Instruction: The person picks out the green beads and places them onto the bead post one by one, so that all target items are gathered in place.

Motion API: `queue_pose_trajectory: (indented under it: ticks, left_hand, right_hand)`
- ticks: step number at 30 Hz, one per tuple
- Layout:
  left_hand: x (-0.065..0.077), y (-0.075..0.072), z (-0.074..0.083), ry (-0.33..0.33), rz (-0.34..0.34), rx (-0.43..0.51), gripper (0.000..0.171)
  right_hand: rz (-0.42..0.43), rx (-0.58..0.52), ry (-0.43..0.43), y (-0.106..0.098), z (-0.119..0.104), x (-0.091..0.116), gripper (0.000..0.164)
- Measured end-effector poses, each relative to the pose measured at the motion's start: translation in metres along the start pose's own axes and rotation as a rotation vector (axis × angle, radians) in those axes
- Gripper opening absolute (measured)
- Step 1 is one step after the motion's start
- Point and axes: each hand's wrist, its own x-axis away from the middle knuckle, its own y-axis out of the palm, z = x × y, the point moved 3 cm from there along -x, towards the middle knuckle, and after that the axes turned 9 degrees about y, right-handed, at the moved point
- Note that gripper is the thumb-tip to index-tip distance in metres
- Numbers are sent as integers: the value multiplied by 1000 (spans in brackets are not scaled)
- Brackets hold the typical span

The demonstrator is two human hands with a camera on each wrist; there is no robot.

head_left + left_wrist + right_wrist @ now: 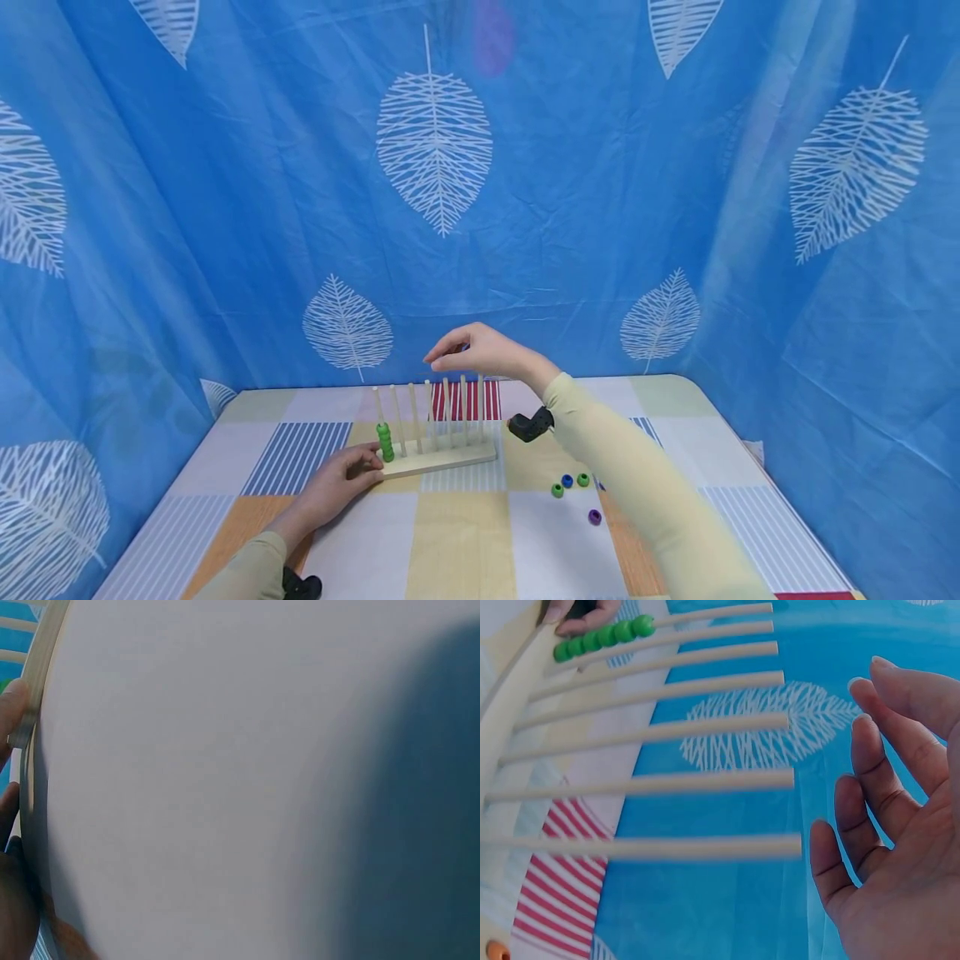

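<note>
A wooden peg stand [457, 457] with a row of upright pegs sits on the table. Several green beads [385, 442] are stacked on its leftmost peg, also seen in the right wrist view as a green row [604, 637]. My left hand [339, 482] grips the left end of the base between thumb and fingers; the left wrist view catches only its thumb [11, 709] and part of the hand at the edge. Above the pegs my right hand [483, 350] hovers, fingers loosely bent. The right wrist view shows nothing in its palm [907, 900].
Right of the stand lie two green beads [557, 490], a blue bead [567, 481] and a purple bead [595, 517]. An orange bead [497, 951] shows at the right wrist view's corner. A blue leaf-patterned curtain [525, 208] encloses the patchwork-covered table [461, 542].
</note>
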Motion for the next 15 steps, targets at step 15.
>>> queue_pose_trajectory:
  ticks: [15]
  left_hand:
    - [-2, 1, 2, -12, -11, -39, 7]
  right_hand:
    - [55, 0, 45, -23, 22, 35, 23]
